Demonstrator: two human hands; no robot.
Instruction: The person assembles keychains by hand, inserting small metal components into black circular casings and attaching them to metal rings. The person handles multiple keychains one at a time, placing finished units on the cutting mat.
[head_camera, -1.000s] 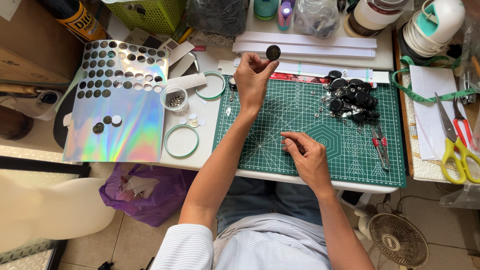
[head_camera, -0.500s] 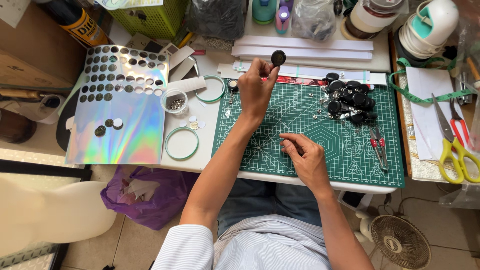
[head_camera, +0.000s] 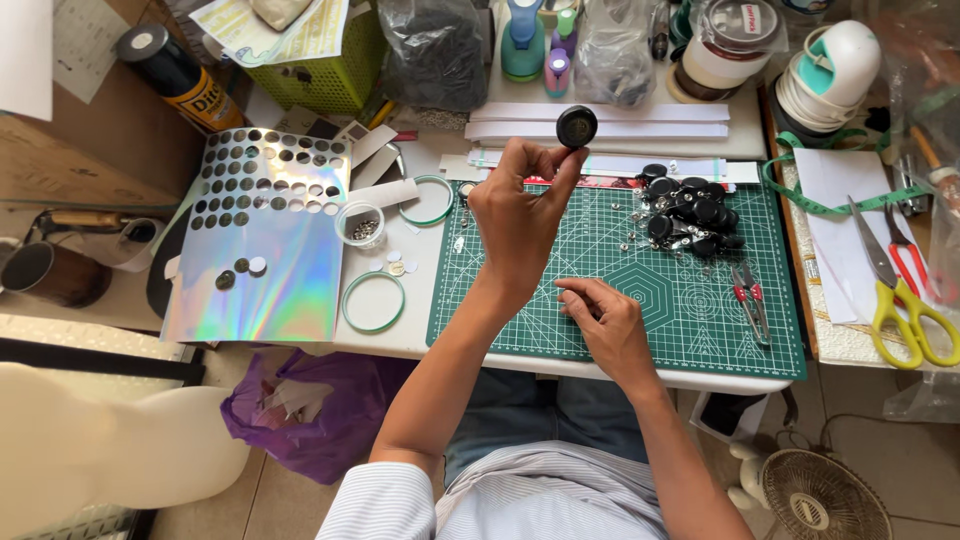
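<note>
The left hand (head_camera: 518, 215) is raised at upper centre of the frame, pinching a black disc (head_camera: 577, 126) between its fingertips. The right hand (head_camera: 607, 325) rests on the green mat (head_camera: 690, 330) at centre, fingers curled; I cannot tell what it holds. A pile of black discs (head_camera: 690, 215) lies at the mat's upper right.

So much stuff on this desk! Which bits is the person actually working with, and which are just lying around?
In use:
left hand holding up a black round disc
right hand resting on the green cutting mat
pile of black discs

Lying about:
yellow scissors
holographic sheet
red pliers
</note>
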